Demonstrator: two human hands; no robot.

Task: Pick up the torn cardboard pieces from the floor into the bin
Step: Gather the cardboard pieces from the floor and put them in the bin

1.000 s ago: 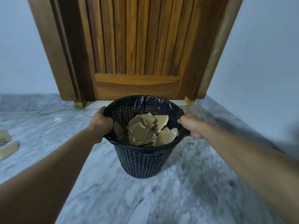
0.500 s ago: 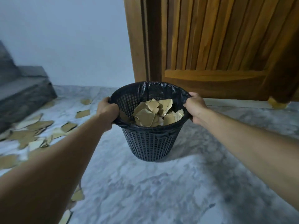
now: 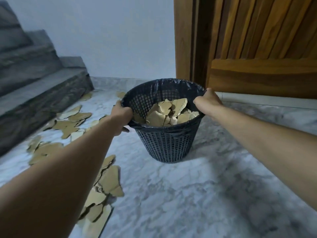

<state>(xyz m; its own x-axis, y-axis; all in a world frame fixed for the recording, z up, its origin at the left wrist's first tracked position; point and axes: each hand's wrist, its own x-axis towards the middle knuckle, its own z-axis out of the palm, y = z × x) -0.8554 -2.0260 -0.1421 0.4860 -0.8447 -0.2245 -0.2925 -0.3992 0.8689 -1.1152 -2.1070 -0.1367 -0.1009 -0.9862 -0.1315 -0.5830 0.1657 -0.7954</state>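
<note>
Brown torn cardboard pieces (image 3: 167, 111) fill the lower part of a dark mesh bin (image 3: 165, 143), which has a black plastic liner (image 3: 173, 84) folded over its rim. Both hands hold that rim: the left hand (image 3: 121, 115) is clamped on the near-left edge with the thumb over the top, and the right hand (image 3: 208, 101) is closed on the right edge, fingers curled around the lip. Whether the bin's base touches the ground or hangs just above it cannot be told. More torn cardboard (image 3: 109, 179) lies scattered on the grey-white marble floor (image 3: 197, 194) to the left of the bin, partly hidden under the left forearm and spreading back toward dark stone steps (image 3: 34, 93). Behind the bin stands a slatted wooden door (image 3: 257, 48), beside a pale wall (image 3: 111, 35)
</note>
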